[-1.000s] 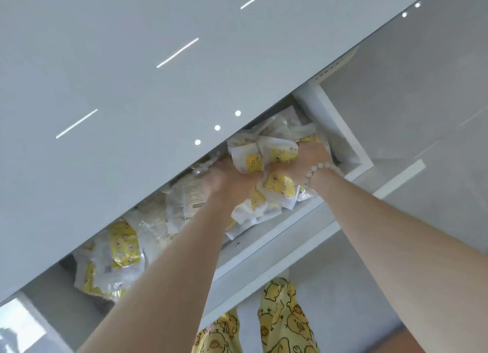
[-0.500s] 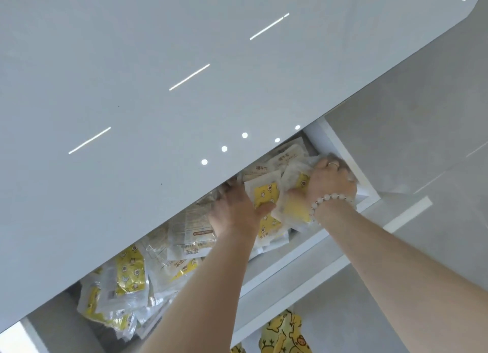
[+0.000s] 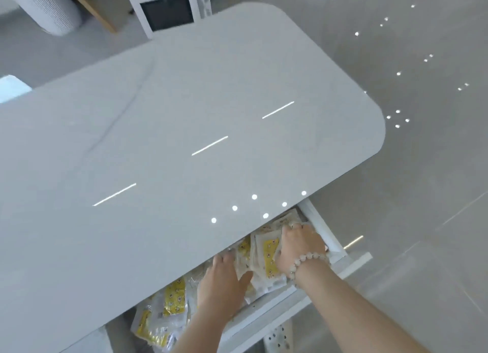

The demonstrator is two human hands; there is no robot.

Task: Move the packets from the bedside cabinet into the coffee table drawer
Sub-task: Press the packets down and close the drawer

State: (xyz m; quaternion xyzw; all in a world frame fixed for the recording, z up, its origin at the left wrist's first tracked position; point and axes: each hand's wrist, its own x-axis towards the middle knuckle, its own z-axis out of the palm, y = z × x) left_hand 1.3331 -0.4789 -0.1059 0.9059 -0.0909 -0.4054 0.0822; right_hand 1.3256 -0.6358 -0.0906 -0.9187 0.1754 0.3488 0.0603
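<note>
1. A person's two bare hands reach into the open drawer (image 3: 321,230) of a coffee table. The drawer is pulled out from under the pale, glossy counter (image 3: 184,110) and sits at the 5 o'clock part of the view.
2. The packets (image 3: 268,251), clear wrappers with yellow printed panels, fill the drawer. A tight bundle stands on edge at the drawer's 2 o'clock end. A looser heap lies toward its 8 o'clock end, partly hidden beneath the counter's overhanging edge.
3. The left hand (image 3: 224,280) lies released and flat on the packets in the middle of the drawer. Its fingers are straight and its thumb is spread toward 3 o'clock. Its fingertips disappear under the counter's edge.
4. The right hand (image 3: 301,244) is at 2 o'clock from the left hand. It grasps the upright bundle, with fingers curled over the top edges and the thumb pressed against a yellow-faced packet.
5. A pale bead bracelet (image 3: 303,261) circles the right wrist, and a ring (image 3: 291,225) shows on one bent finger.
6. The right hand sits just beside the drawer's white end wall.
7. The counter's surface reflects strip lights and small round lamps.
8. Grey floor (image 3: 427,173) spreads from 1 o'clock to 4 o'clock.
9. A white appliance with a dark panel (image 3: 166,13) stands on the floor at 12 o'clock, beyond the counter. A ribbed grey cylinder (image 3: 50,7) is at 11 o'clock.
</note>
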